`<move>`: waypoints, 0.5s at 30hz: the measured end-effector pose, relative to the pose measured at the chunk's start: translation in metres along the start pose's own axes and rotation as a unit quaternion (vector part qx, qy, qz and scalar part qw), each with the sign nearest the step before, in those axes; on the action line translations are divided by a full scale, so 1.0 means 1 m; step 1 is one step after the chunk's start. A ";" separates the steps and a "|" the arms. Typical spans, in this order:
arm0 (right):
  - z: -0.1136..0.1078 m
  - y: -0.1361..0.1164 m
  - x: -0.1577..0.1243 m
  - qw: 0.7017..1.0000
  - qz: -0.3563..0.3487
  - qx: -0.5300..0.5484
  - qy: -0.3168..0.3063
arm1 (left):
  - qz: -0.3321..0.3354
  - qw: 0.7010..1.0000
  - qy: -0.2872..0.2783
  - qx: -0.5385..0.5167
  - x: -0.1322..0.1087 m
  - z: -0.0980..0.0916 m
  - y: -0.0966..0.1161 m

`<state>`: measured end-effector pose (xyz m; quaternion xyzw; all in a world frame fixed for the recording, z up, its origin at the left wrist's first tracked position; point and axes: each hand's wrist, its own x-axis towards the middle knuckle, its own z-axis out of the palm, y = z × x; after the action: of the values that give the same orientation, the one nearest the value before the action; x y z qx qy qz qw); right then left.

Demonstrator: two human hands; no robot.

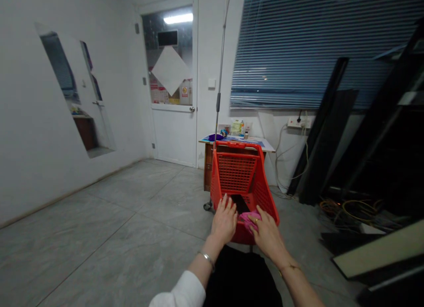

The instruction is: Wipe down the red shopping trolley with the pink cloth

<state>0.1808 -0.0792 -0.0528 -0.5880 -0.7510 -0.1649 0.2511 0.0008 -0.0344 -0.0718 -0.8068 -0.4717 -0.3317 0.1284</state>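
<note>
Straight ahead of me stands a red plastic shopping cart point(236, 172), its near rim close to my body. My left hand point(225, 218) lies at the left of that rim, fingers stretched forward; it holds nothing that I can see. With my right hand point(265, 229) I grip a bunched pink cloth point(249, 219) against the near rim. A dark flat object point(240, 203) lies inside the cart just beyond my hands; what it is I cannot make out.
Behind the cart, a small table point(265, 143) carries bottles and packets. A thin metal pole point(221, 68) rises beside the cart's left side. Dark panels point(318, 130) lean at right, near tangled cables point(361, 210). A white door point(174, 134) and wall mirror point(77, 95) are left.
</note>
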 end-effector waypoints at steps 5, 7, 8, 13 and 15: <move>0.005 -0.008 0.000 0.999 0.019 0.023 0.037 | -0.002 1.000 0.004 0.001 0.002 0.002 0.006; 0.004 -0.009 0.002 0.999 0.017 0.018 0.047 | -0.005 1.000 0.004 0.002 0.001 0.001 0.006; 0.004 -0.009 0.002 0.999 0.012 0.015 0.051 | -0.006 1.000 0.005 0.002 0.001 0.001 0.005; 0.001 -0.003 -0.003 0.998 -0.027 0.010 0.062 | 0.011 1.000 0.001 -0.009 -0.001 -0.004 0.005; -0.001 -0.003 -0.007 0.997 -0.033 0.010 0.067 | 0.020 1.000 -0.003 -0.016 -0.003 -0.006 0.003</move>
<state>0.1792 -0.0857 -0.0559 -0.5480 -0.7533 -0.2046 0.3005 0.0003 -0.0409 -0.0688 -0.8189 -0.4509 -0.3340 0.1206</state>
